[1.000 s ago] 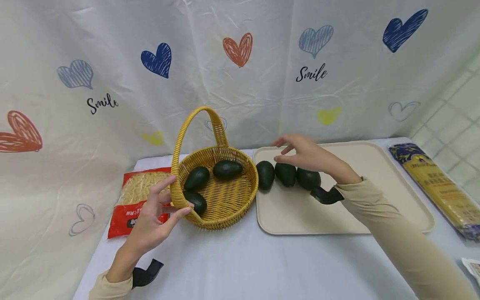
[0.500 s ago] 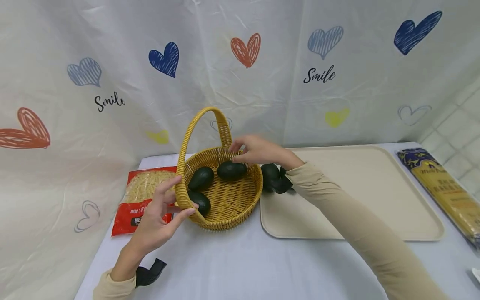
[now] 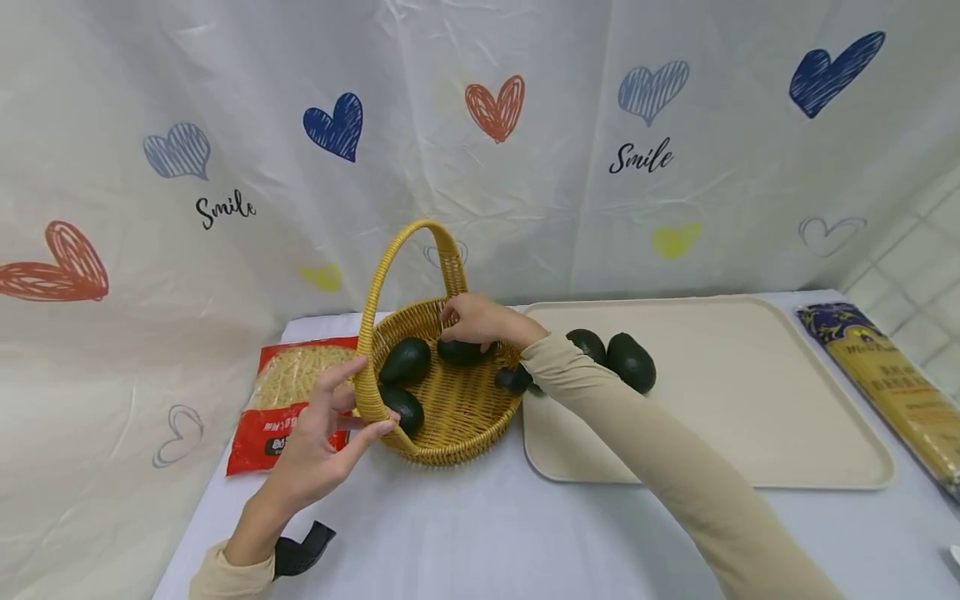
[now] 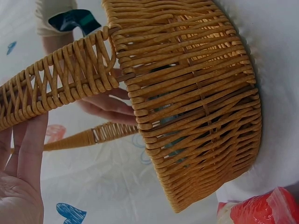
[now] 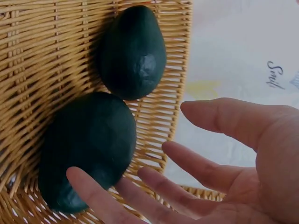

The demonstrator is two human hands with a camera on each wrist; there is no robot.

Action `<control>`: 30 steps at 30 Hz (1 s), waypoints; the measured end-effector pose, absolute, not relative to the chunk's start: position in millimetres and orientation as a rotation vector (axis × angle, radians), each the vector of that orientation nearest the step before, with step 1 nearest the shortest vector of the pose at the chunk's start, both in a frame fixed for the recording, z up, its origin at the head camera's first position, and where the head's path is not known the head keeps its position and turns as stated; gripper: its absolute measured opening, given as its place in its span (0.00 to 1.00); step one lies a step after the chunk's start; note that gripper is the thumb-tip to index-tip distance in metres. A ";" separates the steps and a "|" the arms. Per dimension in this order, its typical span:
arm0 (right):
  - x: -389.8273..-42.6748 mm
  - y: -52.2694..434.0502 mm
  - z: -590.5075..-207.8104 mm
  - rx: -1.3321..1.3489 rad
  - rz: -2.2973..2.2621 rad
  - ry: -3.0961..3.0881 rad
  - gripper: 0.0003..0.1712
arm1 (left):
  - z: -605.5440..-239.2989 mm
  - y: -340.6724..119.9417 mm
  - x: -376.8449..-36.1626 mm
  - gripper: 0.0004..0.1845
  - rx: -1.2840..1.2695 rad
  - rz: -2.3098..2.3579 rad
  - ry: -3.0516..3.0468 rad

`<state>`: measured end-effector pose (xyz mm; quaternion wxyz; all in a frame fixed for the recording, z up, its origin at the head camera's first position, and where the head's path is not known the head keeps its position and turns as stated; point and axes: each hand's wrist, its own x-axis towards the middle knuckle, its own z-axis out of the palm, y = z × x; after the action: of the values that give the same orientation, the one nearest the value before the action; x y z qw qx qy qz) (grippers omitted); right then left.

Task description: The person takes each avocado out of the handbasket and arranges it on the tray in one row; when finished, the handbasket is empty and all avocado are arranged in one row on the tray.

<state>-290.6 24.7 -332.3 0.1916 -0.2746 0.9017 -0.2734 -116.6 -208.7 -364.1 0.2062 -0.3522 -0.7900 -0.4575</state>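
A yellow wicker basket with a tall handle stands left of centre. It holds three dark green avocados; two lie near its left wall. My left hand pinches the foot of the handle between thumb and fingers, as the left wrist view also shows for the hand and the basket. My right hand reaches into the basket over the far avocado. In the right wrist view that hand has straight, spread fingers, with a fingertip against the nearer avocado.
A beige tray lies right of the basket with two avocados at its left end. A red noodle bag lies left of the basket, a long spaghetti pack at the far right. A heart-printed curtain hangs behind.
My right hand has moved left from above the avocados on the tray into the basket, down onto the far avocado. My left hand has stayed on the handle.
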 end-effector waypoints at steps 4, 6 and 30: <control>-290.4 19.7 -339.2 -0.809 -0.679 2.535 0.27 | -364.9 -208.3 -113.9 0.52 -0.970 -1.266 -2.210; -289.4 18.7 -339.9 -0.852 -0.646 2.542 0.26 | -364.7 -208.1 -113.1 0.52 -0.959 -1.259 -2.216; -281.0 10.4 -339.3 -1.100 -0.467 2.442 0.20 | -361.2 -208.5 -113.7 0.51 -0.945 -1.258 -2.235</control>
<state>-281.0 10.4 -339.3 0.2101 -0.3956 0.8781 -0.1681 -113.7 -208.5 -361.2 0.2029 -0.3384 -0.8006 -0.4509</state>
